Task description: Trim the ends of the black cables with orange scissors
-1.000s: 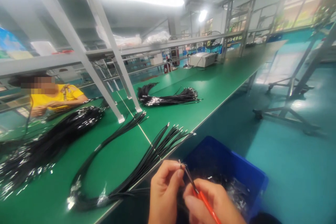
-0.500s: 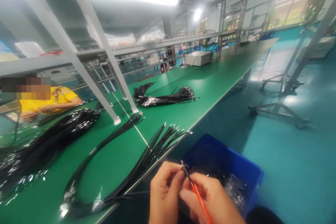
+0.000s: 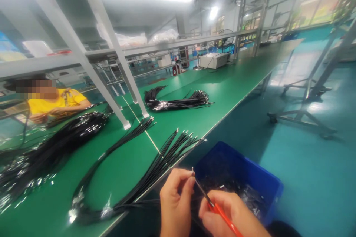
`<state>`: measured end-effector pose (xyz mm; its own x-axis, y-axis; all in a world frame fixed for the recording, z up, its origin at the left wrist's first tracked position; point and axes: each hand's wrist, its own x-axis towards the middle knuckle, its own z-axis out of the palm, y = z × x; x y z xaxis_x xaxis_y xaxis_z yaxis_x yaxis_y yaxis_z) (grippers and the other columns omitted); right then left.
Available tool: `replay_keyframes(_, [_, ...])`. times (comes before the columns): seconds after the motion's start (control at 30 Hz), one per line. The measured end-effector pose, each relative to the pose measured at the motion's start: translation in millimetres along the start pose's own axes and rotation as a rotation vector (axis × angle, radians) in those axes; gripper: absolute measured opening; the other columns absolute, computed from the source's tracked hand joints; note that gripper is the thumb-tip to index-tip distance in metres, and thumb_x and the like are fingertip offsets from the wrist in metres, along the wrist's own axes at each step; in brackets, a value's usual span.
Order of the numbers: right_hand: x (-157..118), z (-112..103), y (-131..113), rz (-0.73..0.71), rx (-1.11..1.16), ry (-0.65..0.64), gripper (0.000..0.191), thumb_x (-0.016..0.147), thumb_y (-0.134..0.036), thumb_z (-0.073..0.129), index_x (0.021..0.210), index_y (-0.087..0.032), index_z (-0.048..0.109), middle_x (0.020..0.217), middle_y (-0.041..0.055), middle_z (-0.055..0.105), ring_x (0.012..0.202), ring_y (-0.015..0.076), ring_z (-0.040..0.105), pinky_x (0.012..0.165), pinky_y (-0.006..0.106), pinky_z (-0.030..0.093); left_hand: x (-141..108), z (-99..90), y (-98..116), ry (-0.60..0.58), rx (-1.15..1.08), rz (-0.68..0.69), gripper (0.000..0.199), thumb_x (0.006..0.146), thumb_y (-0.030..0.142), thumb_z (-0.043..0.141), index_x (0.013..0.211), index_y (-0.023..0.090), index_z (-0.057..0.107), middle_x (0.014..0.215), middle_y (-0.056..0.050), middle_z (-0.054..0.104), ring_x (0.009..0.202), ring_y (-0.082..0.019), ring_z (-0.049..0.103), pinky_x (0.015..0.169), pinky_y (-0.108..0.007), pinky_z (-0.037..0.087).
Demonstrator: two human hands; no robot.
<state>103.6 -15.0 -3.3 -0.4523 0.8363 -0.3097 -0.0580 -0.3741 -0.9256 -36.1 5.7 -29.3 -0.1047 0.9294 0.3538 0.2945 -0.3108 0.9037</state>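
Note:
My left hand [image 3: 178,196], at the bottom centre, is closed in a pinch round the end of a black cable [image 3: 147,203]. A small pale tip sticks up past the thumb and forefinger. In my right hand [image 3: 222,209] is a red-handled tool [image 3: 226,218] with a slim dark metal end. That metal end points up and left at the pinched cable end; whether it touches is too small to tell. To the left, the bundle of black cables [image 3: 147,177] curves in a U on the green table, loose ends near the edge.
Below the table edge stands a blue bin [image 3: 267,179] with dark and clear scraps in it. Another cable bundle [image 3: 178,103] lies farther back, and a large black heap [image 3: 63,140] at left. Across the table sits a person in yellow [image 3: 59,102]. Grey posts [image 3: 122,55] rise from the tabletop.
My right hand has drawn the red-handled tool down and right, away from my left fingers. My left hand keeps its pinch. The whole view has shifted slightly.

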Motion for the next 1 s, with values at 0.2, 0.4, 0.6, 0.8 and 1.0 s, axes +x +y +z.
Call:
replay_keyframes(0.2, [2.5,-1.4,-6.6,0.055,-0.046,0.028,0.032,0.071,-0.047,0.063,0.067,-0.019,0.050,0.044,-0.0086,0.046,0.035,0.0031,0.029,0.037,0.018,0.021,-0.3,2.6,7.4,0.007,0.059,0.118,0.012,0.081,0.016,0.058,0.073,0.020,0.065,0.068,0.000,0.062,0.060,-0.014,0.057,0.057,-0.020,0.048])
replay_keyframes(0.4, [4.9,-3.9,-10.3,0.074,-0.036,0.044,0.028,0.070,-0.044,0.064,0.066,-0.019,0.052,0.045,-0.0068,0.051,0.033,0.0033,0.033,0.036,0.017,0.023,-0.5,3.8,7.7,-0.001,0.097,0.158,0.015,0.081,0.012,0.057,0.071,0.021,0.063,0.067,0.001,0.062,0.061,-0.013,0.057,0.058,-0.019,0.047])
replay_keyframes(0.6, [6.3,-5.0,-12.9,0.108,-0.097,0.108,0.021,0.072,-0.034,0.062,0.064,-0.019,0.050,0.044,-0.0077,0.050,0.033,0.0034,0.035,0.035,0.015,0.025,0.5,8.1,3.7,-0.005,0.114,0.168,0.013,0.081,0.013,0.058,0.072,0.021,0.064,0.069,0.001,0.064,0.063,-0.013,0.059,0.059,-0.019,0.047])
replay_keyframes(0.8, [8.5,-11.6,1.1,0.065,-0.200,0.103,0.015,0.070,-0.028,0.059,0.064,-0.019,0.049,0.044,-0.0088,0.045,0.038,0.0060,0.039,0.037,0.017,0.027,2.8,11.7,-5.8,-0.015,0.161,0.112,0.012,0.082,0.016,0.056,0.076,0.021,0.066,0.072,-0.001,0.065,0.066,-0.016,0.062,0.061,-0.022,0.049])
replay_keyframes(1.0, [11.1,-16.0,14.4,-0.143,-0.163,0.464,0.016,0.062,-0.024,0.066,0.071,-0.020,0.054,0.053,-0.0081,0.047,0.049,0.0093,0.044,0.049,0.021,0.037,2.0,8.8,-4.5,-0.063,0.184,0.047,0.010,0.081,0.020,0.058,0.076,0.021,0.066,0.071,-0.001,0.069,0.067,-0.019,0.064,0.060,-0.024,0.050])
